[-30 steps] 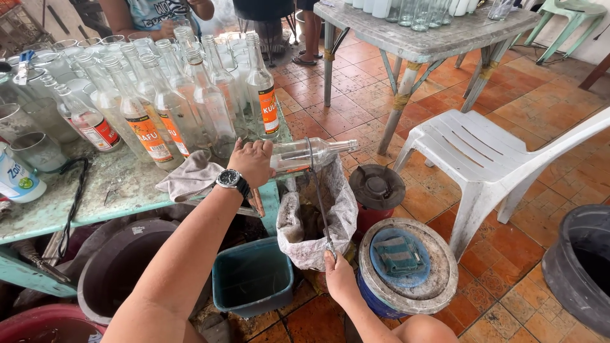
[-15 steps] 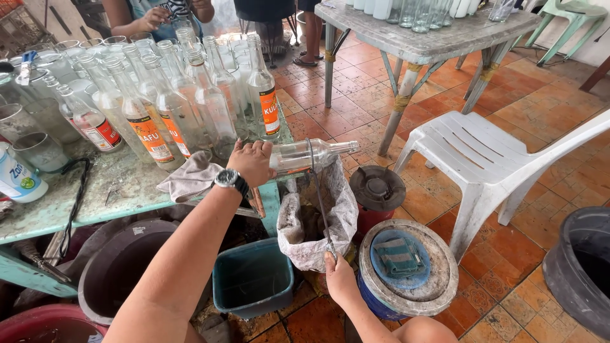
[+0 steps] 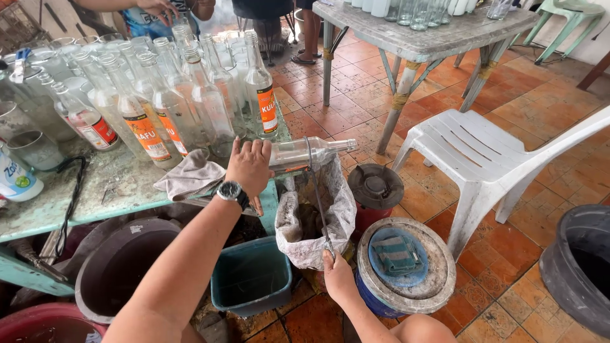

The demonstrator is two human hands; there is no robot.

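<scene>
At the far left of the green table (image 3: pixel 121 190) a white plastic bottle (image 3: pixel 16 181) with a blue and green label stood at the edge. Next to it, the crowd of upright clear bottles (image 3: pixel 165 95) wore orange-and-white paper bands low on their bodies, one red; the bottle nearest the table's right corner (image 3: pixel 260 95) carried an orange band. A grey rag (image 3: pixel 190 174) lay just beside your wrist.

Your left hand (image 3: pixel 250 165) was closed round the fat end of a clear glass bottle (image 3: pixel 305 151), held sideways, its neck pointing right over the open white sack (image 3: pixel 318 216). That bottle likely was hard, slick and breakable, and light if empty; the wide body looked the safest place to grip, not the thin neck.

Your right hand (image 3: pixel 337 273) was pinched shut on the lower end of a thin wire (image 3: pixel 316 190) that ran up across the bottle. Farther right sat a round lidded bucket (image 3: pixel 406 267) and a white plastic chair (image 3: pixel 502 159).
</scene>
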